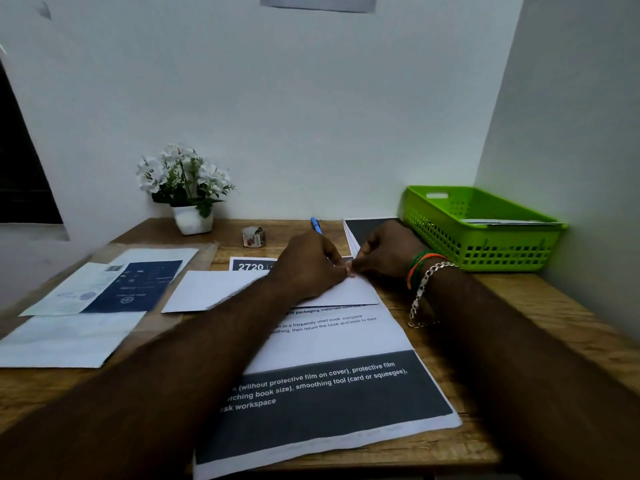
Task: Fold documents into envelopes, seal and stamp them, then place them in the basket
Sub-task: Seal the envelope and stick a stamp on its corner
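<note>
A white envelope (214,289) lies flat on the wooden desk (519,306), partly over a large printed document (332,393) with dark bands. My left hand (308,268) and my right hand (384,258) meet with curled fingers at the envelope's upper right edge, and their fingertips pinch it there. What lies between the fingertips is hidden. The green plastic basket (485,251) stands at the back right against the wall, with some white paper inside.
A stack of printed sheets (367,230) lies behind my right hand. A blue pen (316,225) and a roll of tape (254,236) sit behind my left hand. A potted white flower (187,188) stands at the back left. Other papers (104,289) cover the left side.
</note>
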`<state>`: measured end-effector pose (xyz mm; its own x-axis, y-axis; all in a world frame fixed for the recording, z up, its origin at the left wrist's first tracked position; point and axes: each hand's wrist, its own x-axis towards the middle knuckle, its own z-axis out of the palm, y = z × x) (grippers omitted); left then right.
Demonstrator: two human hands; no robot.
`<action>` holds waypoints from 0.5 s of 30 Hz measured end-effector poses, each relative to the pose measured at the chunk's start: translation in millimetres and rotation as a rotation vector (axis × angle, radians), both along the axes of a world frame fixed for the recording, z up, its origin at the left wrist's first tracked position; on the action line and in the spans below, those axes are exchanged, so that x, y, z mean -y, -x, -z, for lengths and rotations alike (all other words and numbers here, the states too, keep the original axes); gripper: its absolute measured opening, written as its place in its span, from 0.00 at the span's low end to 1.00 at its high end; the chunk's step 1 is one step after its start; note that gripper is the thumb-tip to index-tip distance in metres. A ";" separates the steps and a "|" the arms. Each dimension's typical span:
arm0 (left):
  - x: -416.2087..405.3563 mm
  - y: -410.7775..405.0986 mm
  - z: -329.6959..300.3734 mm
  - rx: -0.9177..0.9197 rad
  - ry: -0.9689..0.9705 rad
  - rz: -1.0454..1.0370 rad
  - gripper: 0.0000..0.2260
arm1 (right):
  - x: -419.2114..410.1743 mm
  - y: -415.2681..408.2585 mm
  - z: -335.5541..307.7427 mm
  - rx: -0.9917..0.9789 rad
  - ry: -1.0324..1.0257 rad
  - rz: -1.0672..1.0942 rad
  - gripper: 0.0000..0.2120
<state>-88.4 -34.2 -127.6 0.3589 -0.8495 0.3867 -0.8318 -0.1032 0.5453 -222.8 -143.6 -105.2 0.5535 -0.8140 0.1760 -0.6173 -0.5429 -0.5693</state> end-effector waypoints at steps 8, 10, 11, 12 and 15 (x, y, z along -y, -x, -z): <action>-6.5 5.5 -4.7 -0.002 -0.021 -0.001 0.03 | 0.4 3.2 -1.3 0.055 -0.075 0.075 0.13; -7.6 6.4 -5.4 -0.009 -0.021 -0.003 0.03 | 2.4 4.6 -1.3 0.069 -0.099 0.053 0.14; -8.0 6.6 -5.8 -0.011 -0.018 -0.003 0.04 | 3.1 4.7 -1.1 0.068 -0.100 0.040 0.15; -7.9 6.6 -6.0 -0.017 -0.015 -0.002 0.04 | 3.3 4.2 -0.7 0.058 -0.088 0.030 0.15; -7.4 7.2 -6.3 -0.040 -0.013 -0.009 0.06 | 1.7 2.8 -0.6 0.011 -0.048 0.012 0.12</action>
<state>-95.5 -26.8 -121.3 0.3812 -0.8510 0.3611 -0.8087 -0.1176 0.5764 -225.6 -145.3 -104.6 0.5419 -0.8283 0.1423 -0.6173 -0.5071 -0.6015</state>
